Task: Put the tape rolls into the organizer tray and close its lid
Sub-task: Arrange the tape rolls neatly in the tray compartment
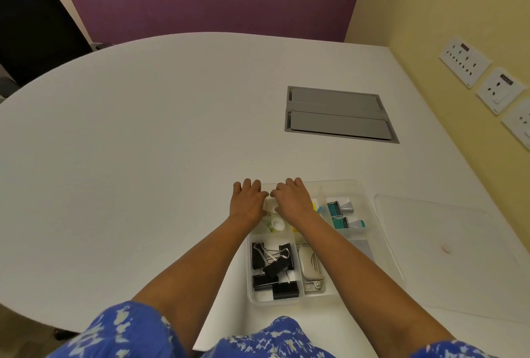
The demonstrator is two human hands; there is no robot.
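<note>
Only illegible print on teal stamps [340,215] in organizer tray [370,202].

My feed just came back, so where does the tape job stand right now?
Partly done: one tape roll already lies in the tray, in its far left compartment. In hand: the left hand and right hand are both over that compartment, but what they hold is hidden. Left: the clear lid lies on the table to the tray's right, not yet on.

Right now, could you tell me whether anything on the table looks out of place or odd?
Only the lid: it lies flat on the table to the right of the tray, not on it. The tray's contents sit inside their compartments; nothing looks spilled or damaged.
</note>
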